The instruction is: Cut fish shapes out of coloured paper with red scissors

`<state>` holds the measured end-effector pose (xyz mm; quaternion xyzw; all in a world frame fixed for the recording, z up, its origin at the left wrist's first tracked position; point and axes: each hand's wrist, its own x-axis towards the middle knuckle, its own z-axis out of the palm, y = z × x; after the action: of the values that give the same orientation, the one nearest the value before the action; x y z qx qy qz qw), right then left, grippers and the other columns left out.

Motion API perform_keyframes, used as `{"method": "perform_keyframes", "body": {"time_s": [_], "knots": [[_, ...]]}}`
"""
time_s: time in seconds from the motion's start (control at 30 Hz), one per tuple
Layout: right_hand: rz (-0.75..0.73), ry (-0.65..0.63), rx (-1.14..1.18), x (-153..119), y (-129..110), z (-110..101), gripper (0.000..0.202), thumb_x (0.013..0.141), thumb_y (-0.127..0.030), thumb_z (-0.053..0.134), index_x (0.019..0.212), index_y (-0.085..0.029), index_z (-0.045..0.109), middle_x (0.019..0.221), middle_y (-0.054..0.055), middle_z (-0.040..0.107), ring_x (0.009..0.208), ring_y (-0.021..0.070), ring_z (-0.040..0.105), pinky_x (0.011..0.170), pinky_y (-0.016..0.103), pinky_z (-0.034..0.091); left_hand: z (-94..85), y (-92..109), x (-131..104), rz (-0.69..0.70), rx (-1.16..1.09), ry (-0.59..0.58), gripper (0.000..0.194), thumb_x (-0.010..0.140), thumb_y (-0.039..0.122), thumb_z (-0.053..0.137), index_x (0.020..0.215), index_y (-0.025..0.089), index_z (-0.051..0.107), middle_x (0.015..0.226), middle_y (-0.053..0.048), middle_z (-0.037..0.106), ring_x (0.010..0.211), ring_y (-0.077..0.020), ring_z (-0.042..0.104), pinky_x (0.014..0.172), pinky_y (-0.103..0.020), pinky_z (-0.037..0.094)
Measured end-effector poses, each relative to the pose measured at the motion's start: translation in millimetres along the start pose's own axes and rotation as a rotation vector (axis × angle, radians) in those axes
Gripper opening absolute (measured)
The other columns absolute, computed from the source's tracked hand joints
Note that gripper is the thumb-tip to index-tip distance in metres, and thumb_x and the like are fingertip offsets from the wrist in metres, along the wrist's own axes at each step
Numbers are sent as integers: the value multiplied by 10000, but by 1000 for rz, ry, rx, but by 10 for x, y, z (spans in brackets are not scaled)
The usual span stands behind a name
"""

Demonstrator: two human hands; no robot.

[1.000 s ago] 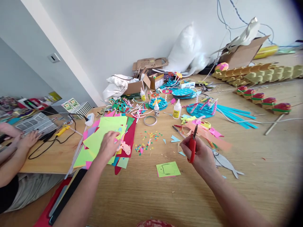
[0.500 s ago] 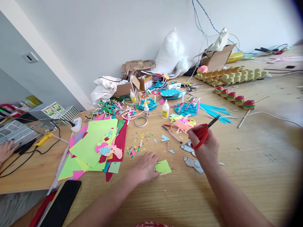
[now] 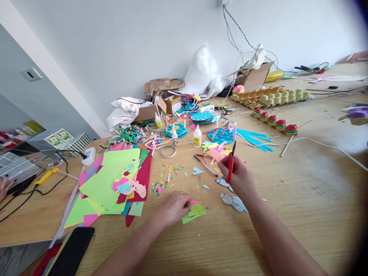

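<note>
Red-handled scissors (image 3: 230, 169) sit in right hand's (image 3: 240, 177) closed grip; left hand (image 3: 176, 206) pinches lime-green paper (image 3: 195, 213); paper fish (image 3: 233, 201) lie at its three o'clock, glue bottle (image 3: 197, 138) at twelve.

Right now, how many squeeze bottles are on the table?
3: largest bottle right of the tape roll; smaller bottle behind the roll; farthest bottle by a cardboard box. Others may be hidden.

I'd tag this a craft workroom from my screen: red scissors (image 3: 230, 168) in hand, wooden table (image 3: 218, 249) strewn with coloured paper (image 3: 110, 165), glue bottles (image 3: 197, 138), egg cartons (image 3: 284, 98); another person's hand (image 3: 4, 188) alongside.
</note>
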<state>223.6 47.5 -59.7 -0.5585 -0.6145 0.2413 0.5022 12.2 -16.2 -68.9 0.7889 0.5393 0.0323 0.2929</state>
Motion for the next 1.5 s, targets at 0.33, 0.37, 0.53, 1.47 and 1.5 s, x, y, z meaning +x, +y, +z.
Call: {"method": "perform_keyframes", "body": {"time_s": [0.33,0.37,0.53,1.47,1.5], "knots": [[166,-527,407,-116,-228,41,243,713,-397,647,731,-173,557,691,15,612,550,121,487,471,226,371,-349,-97,37,-15,-259,33,177,795,265,468,696,166,576,610,38,486,589,-115,448,524,-212,310],[160,-565,427,-140,-249,59,249,707,-403,656,737,-173,562,705,16,615,560,123,490,472,224,367,-381,-76,46,-15,-267,39,181,798,267,460,710,166,582,615,36,492,596,-118,454,527,-214,313],[147,-662,386,-205,-260,172,205,649,-324,694,687,-195,540,596,-42,516,512,105,417,448,212,329,-487,27,84,-6,-269,77,168,785,246,469,681,170,576,600,35,464,599,-121,436,539,-227,304],[107,-213,774,180,-1040,427,238,663,-321,718,766,-199,543,581,-52,506,493,97,450,441,205,318,-1027,242,96,193,-1043,777,169,664,329,642,644,194,544,551,33,501,560,-121,480,577,-248,422],[104,-191,792,179,-1054,427,237,665,-317,720,768,-199,542,593,-53,502,496,95,450,442,204,318,-1032,237,92,224,-1081,779,185,679,358,636,689,193,552,582,28,517,554,-113,468,568,-243,422]]}}
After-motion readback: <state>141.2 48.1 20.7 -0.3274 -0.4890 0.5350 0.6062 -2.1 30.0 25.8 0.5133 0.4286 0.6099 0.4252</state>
